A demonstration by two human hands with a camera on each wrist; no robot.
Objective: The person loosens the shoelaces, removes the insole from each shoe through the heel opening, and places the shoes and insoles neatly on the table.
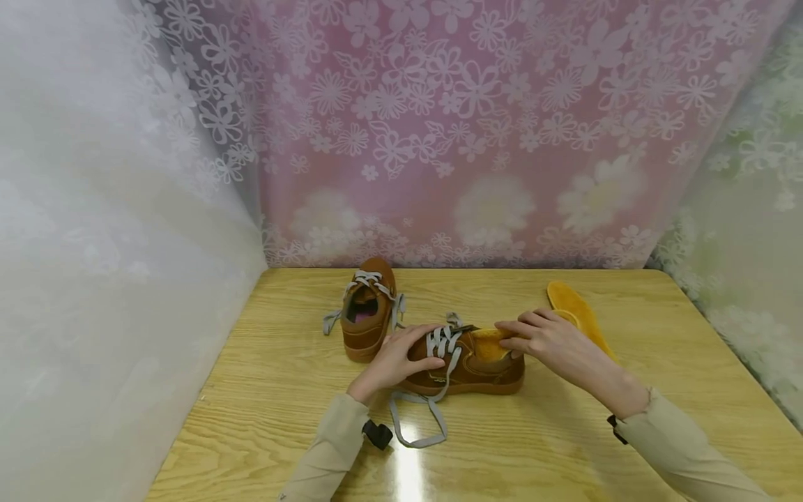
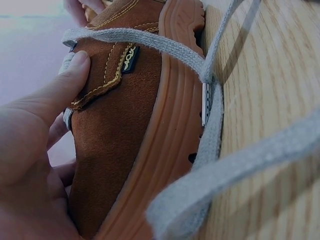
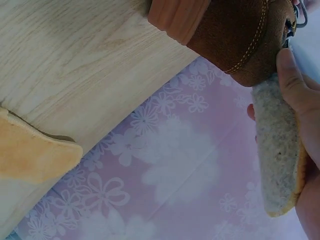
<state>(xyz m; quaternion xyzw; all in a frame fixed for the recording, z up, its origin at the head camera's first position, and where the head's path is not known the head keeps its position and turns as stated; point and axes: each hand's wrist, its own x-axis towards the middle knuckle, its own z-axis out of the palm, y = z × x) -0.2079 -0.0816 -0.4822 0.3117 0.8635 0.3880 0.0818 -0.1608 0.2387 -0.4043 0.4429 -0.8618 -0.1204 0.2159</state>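
Observation:
A brown suede shoe (image 1: pixel 483 376) with grey laces lies sideways on the table, toe to the left. My left hand (image 1: pixel 398 359) grips its front, thumb on the near side by the laces and fingers over the far side. At the shoe's opening my right hand (image 1: pixel 548 345) pinches a yellow insole (image 3: pixel 277 150), whose grey underside shows in the right wrist view. The insole's front part is inside the shoe and hidden; its heel end sticks out behind. One loose shoelace (image 2: pixel 190 200) trails over the table beside the sole.
The other brown shoe (image 1: pixel 370 335) stands behind and left, its toe pointing away, with a pinkish inside. A second yellow insole (image 1: pixel 580 310) lies at the back right, past my right hand. Floral curtains (image 1: pixel 452 139) hang behind the wooden table (image 1: pixel 270 418) and at both sides.

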